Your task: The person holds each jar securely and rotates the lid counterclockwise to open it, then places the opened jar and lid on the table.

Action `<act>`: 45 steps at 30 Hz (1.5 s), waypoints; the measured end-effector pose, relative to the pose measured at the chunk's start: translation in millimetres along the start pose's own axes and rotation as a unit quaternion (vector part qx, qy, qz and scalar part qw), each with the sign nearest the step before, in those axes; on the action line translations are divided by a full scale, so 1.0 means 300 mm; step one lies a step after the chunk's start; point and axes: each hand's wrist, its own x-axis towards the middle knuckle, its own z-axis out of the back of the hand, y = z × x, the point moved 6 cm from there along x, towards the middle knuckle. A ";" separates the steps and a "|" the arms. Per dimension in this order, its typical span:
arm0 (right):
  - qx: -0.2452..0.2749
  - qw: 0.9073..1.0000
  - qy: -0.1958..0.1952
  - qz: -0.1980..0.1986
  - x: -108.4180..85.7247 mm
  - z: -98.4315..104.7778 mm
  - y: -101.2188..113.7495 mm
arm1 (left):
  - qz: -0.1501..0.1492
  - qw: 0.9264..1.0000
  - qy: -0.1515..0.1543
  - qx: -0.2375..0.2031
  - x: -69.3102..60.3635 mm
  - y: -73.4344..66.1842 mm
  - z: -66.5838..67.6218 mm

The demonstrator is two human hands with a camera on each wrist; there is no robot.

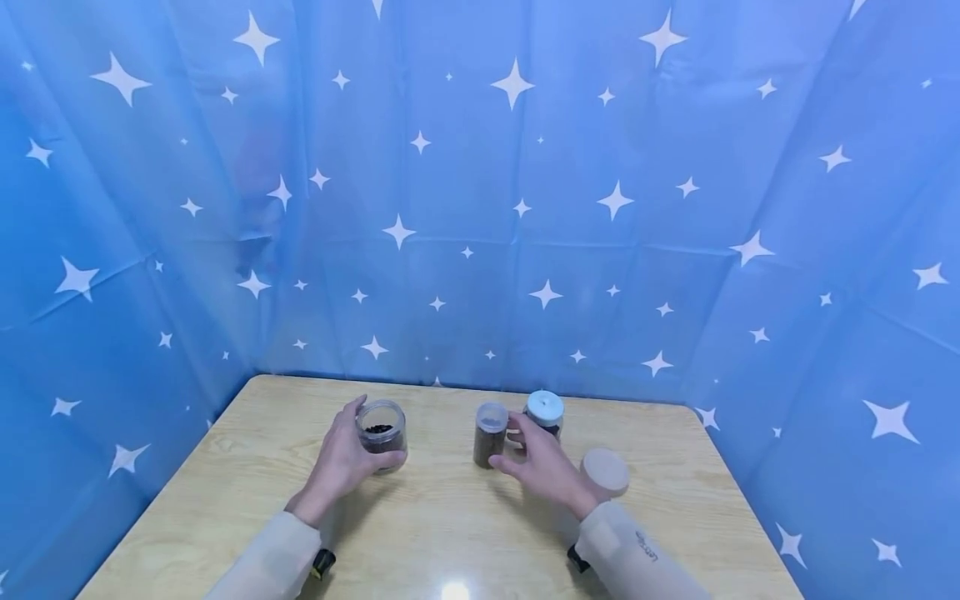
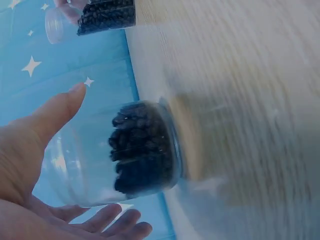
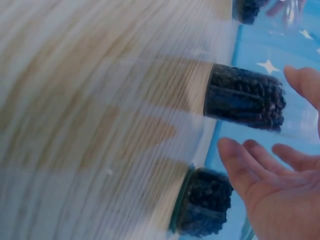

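A wide clear jar (image 1: 382, 442) of dark beans stands upright, lidless, on the left of the table. My left hand (image 1: 341, 458) is around it, thumb at the front and fingers at the left; in the left wrist view the loosely spread fingers lie beside the jar (image 2: 142, 150), and contact is unclear. Right of centre stands a narrower clear jar (image 1: 490, 437) of dark contents. My right hand (image 1: 543, 467) is at its right side, thumb and fingers apart; the right wrist view shows a gap between the fingers and this jar (image 3: 245, 97).
Behind my right hand stands a jar with a light blue lid (image 1: 545, 407), partly hidden. A round whitish lid-like disc (image 1: 604, 471) lies by my right wrist. Blue star-patterned curtain (image 1: 465, 167) surrounds the far and side edges of the wooden table (image 1: 442, 517).
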 end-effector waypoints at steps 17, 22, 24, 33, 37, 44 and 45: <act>0.041 0.998 -0.014 -0.033 0.020 -0.027 -0.030 | -0.192 0.977 -0.095 0.019 -0.104 -0.207 0.028; 0.055 0.998 -0.014 -0.036 0.029 -0.027 -0.026 | -0.234 0.966 -0.104 0.027 -0.132 -0.266 0.007; 0.056 0.998 -0.017 -0.035 0.033 -0.027 -0.024 | -0.252 0.961 -0.106 0.030 -0.141 -0.285 -0.001; 0.055 0.998 -0.034 -0.015 0.053 -0.023 -0.008 | -0.287 0.952 -0.100 0.029 -0.155 -0.337 -0.034; 0.057 0.998 -0.034 -0.016 0.057 -0.023 -0.003 | -0.302 0.949 -0.087 0.029 -0.152 -0.356 -0.054; 0.043 0.998 -0.030 -0.027 0.032 -0.016 0.006 | -0.333 0.940 -0.062 0.031 -0.153 -0.378 -0.096; 0.043 0.998 -0.029 -0.026 0.026 -0.015 0.009 | -0.336 0.939 -0.059 0.033 -0.155 -0.380 -0.101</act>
